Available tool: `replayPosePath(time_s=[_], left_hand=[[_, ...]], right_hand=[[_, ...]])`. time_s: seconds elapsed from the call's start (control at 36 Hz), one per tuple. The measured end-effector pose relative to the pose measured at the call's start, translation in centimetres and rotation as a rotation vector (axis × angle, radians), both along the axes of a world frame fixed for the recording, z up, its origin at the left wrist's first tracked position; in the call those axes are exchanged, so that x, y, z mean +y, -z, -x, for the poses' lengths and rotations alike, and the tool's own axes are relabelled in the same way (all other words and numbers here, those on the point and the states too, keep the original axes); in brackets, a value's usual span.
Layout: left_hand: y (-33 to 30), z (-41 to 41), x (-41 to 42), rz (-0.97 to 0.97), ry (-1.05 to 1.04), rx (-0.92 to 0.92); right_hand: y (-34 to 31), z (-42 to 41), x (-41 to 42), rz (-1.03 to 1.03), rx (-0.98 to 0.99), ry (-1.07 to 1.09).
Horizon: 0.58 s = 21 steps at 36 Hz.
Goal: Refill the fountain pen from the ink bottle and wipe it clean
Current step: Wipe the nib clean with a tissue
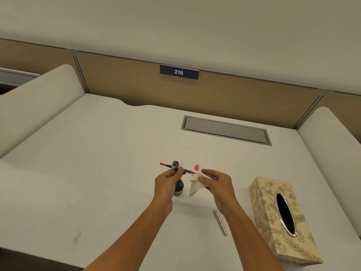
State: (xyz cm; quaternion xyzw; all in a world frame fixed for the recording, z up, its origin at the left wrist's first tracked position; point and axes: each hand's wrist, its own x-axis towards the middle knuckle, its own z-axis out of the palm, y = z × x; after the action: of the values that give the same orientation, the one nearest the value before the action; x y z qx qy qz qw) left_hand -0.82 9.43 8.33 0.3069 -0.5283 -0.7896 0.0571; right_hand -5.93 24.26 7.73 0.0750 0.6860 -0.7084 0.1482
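Observation:
My left hand pinches the fountain pen's inner part, a thin red and dark tube held level above the desk, nib end pointing right. My right hand grips a white tissue that touches the nib end; the tissue hangs down below my fingers. A dark ink bottle stands on the desk just below my left hand, partly hidden by it. Its round cap lies behind the pen. A small pink piece stands beyond the tissue.
A silver pen barrel lies on the white desk under my right forearm. A patterned tissue box stands at the right. A grey cable hatch sits in the desk farther back, before the partition.

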Motion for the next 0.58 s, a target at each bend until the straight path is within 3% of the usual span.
replayPosePath(time_s=[0.58], left_hand=[[0.6,0.1,0.6,0.088,0.018,-0.001]], right_hand=[[-1.1,-0.1,0.6,0.182,-0.126,-0.119]])
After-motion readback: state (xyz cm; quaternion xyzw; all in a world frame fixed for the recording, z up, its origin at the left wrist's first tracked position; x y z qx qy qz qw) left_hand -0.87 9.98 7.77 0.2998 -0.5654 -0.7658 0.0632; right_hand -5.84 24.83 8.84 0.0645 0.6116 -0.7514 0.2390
